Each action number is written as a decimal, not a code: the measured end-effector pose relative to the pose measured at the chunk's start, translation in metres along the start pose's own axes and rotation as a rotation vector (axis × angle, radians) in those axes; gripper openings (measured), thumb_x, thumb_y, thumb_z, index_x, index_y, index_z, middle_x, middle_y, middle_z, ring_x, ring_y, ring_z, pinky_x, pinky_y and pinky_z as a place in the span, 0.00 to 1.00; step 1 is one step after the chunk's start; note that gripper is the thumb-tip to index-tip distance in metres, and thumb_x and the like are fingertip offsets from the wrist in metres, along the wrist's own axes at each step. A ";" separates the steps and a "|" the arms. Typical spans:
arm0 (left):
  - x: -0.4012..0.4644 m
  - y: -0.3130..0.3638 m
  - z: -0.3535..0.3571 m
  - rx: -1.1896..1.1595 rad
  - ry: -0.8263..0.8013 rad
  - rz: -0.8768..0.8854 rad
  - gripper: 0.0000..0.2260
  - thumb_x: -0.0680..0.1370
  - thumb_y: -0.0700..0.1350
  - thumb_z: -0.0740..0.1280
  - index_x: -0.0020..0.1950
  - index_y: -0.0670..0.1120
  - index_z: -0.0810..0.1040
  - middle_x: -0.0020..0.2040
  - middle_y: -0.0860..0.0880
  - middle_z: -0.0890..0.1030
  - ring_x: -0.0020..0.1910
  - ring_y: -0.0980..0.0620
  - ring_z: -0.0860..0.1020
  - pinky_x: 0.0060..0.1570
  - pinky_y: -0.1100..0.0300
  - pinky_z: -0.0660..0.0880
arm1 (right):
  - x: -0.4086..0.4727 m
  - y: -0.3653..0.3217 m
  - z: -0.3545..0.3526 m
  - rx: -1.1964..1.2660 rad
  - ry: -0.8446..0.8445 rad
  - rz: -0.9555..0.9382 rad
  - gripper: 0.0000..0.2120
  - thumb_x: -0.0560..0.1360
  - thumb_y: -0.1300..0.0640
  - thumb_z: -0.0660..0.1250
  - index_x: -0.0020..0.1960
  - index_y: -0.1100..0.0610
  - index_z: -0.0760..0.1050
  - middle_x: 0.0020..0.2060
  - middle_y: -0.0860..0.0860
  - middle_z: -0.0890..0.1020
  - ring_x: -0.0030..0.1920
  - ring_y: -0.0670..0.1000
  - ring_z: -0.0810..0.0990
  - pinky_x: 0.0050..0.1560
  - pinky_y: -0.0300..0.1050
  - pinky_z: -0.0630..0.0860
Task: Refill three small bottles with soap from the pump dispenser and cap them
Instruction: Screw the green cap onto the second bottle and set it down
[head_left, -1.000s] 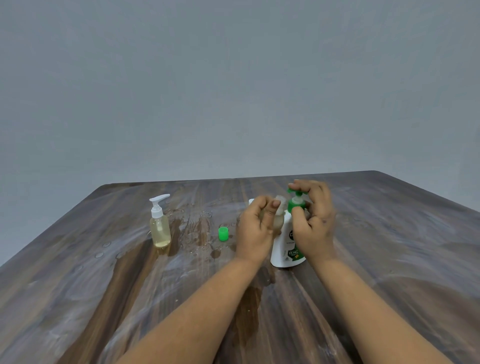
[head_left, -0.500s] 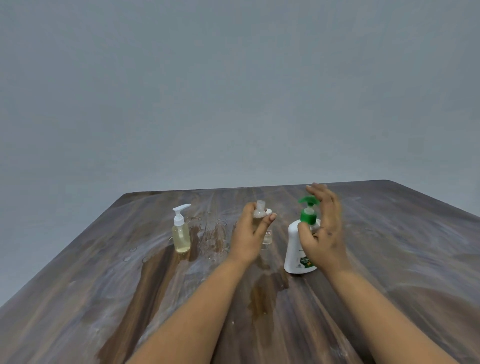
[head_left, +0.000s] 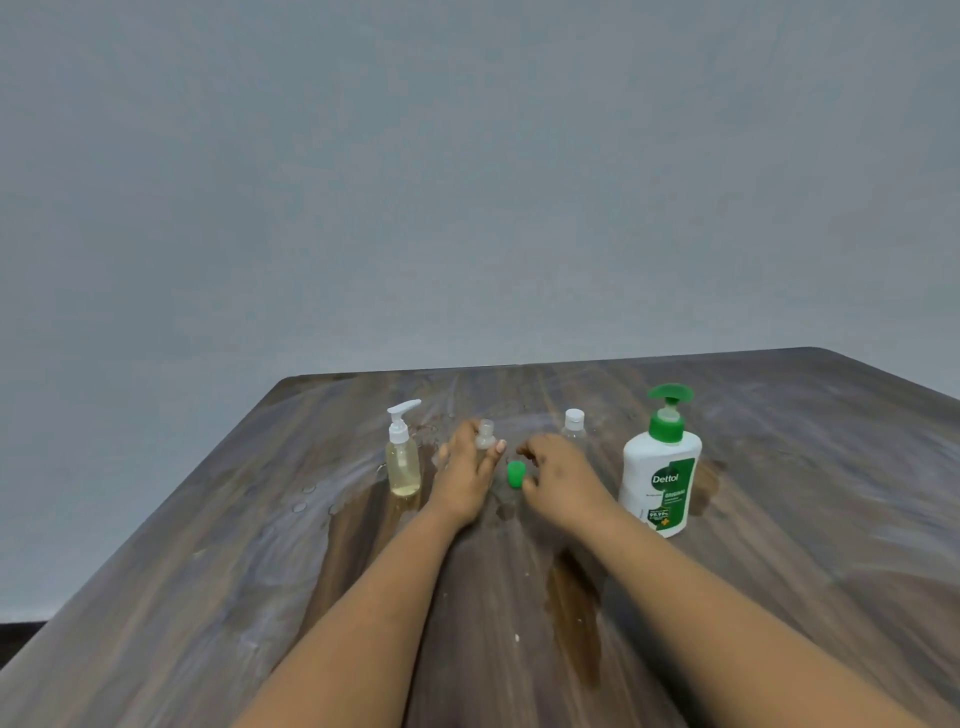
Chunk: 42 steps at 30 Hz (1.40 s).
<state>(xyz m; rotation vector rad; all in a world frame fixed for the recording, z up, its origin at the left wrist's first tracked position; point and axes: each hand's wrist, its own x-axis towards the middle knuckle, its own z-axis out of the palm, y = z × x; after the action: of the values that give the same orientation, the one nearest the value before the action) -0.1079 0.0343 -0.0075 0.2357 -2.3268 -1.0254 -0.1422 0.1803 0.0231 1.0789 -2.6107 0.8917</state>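
My left hand (head_left: 466, 475) grips a small clear bottle (head_left: 485, 435) with an open neck, held upright just above the table. My right hand (head_left: 563, 480) lies beside it, thumb and fingers closing on a small green cap (head_left: 515, 474) that sits at the table surface. The white soap dispenser (head_left: 661, 475) with a green pump head stands free to the right of my right hand. Behind my right hand stands a small clear bottle with a white cap (head_left: 574, 422), partly hidden. A clear bottle with a white pump (head_left: 402, 457), holding yellowish liquid, stands left of my left hand.
The dark wooden table (head_left: 779, 597) has wet patches and droplets near the bottles and a dark streak between my forearms. Its left edge runs diagonally toward me, and a plain grey wall stands behind the far edge.
My right hand left the dispenser's pump and moved left and down to the green cap. My left hand carried the small open bottle away from the dispenser and lower toward the table.
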 end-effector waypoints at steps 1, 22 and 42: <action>0.001 -0.002 -0.001 -0.032 0.001 -0.007 0.10 0.82 0.50 0.62 0.56 0.45 0.68 0.49 0.47 0.74 0.53 0.45 0.73 0.49 0.56 0.66 | 0.006 0.000 0.005 -0.007 -0.028 0.031 0.15 0.77 0.62 0.63 0.63 0.61 0.74 0.60 0.57 0.76 0.61 0.56 0.74 0.61 0.43 0.68; 0.002 -0.016 -0.010 -0.088 -0.169 -0.083 0.18 0.80 0.48 0.67 0.67 0.50 0.66 0.55 0.51 0.77 0.54 0.51 0.75 0.50 0.61 0.67 | 0.048 -0.024 -0.019 0.243 0.155 0.035 0.14 0.76 0.60 0.69 0.61 0.58 0.74 0.56 0.54 0.72 0.54 0.49 0.72 0.52 0.35 0.66; 0.003 -0.015 -0.012 -0.099 -0.201 -0.101 0.21 0.81 0.46 0.65 0.71 0.50 0.63 0.60 0.45 0.79 0.58 0.47 0.78 0.59 0.53 0.73 | 0.060 -0.027 -0.008 0.227 -0.106 -0.113 0.12 0.78 0.63 0.67 0.60 0.56 0.79 0.59 0.51 0.79 0.56 0.48 0.78 0.58 0.35 0.71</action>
<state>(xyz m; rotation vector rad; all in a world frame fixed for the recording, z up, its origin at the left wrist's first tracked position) -0.1050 0.0150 -0.0108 0.2215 -2.4551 -1.2616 -0.1669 0.1347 0.0642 1.3505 -2.5458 1.1561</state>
